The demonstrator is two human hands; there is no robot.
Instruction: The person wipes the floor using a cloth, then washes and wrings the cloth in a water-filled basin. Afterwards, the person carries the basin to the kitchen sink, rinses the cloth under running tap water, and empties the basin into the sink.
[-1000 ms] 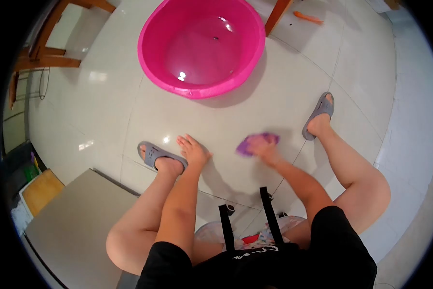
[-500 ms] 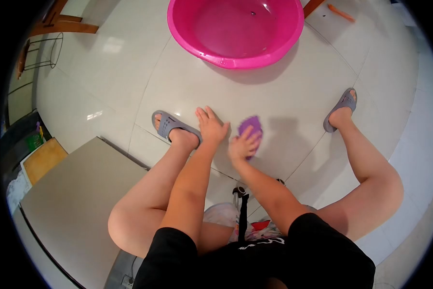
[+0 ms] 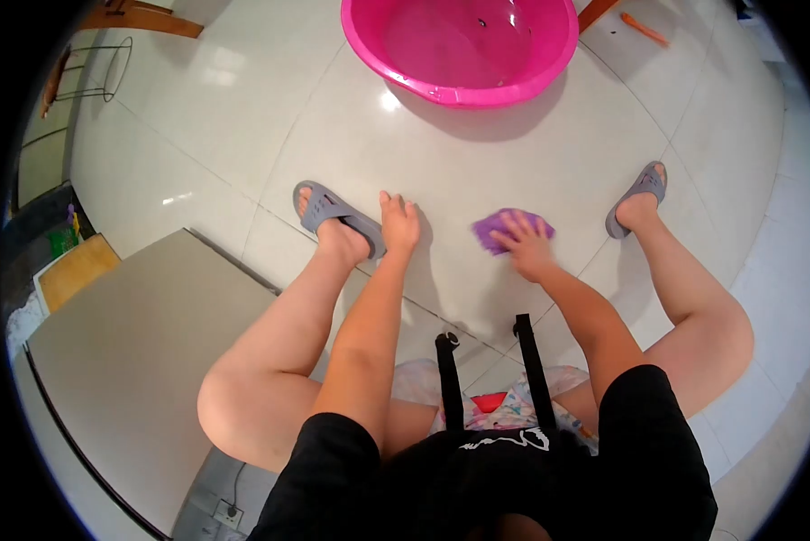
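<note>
On the pale tiled floor (image 3: 333, 135), my right hand (image 3: 529, 248) presses down on a purple cloth (image 3: 499, 230), its fingers spread over the cloth's right part. My left hand (image 3: 399, 225) is beside the left slipper (image 3: 333, 213), fingers apart and nothing in it; whether its palm touches the floor I cannot tell. Beyond both hands stands a pink basin (image 3: 463, 95) with water and a small dark spot inside.
A grey slipper (image 3: 641, 198) is on my right foot. Nearby are a grey panel-like surface (image 3: 143, 361) at left, wooden legs (image 3: 143, 18) and a wire rack (image 3: 107, 72) at upper left, and an orange object (image 3: 644, 29) at upper right.
Compared with half a second ago, my right hand and the purple cloth have moved right, away from my left hand. The basin sits higher in view than a second ago as the view shifted.
</note>
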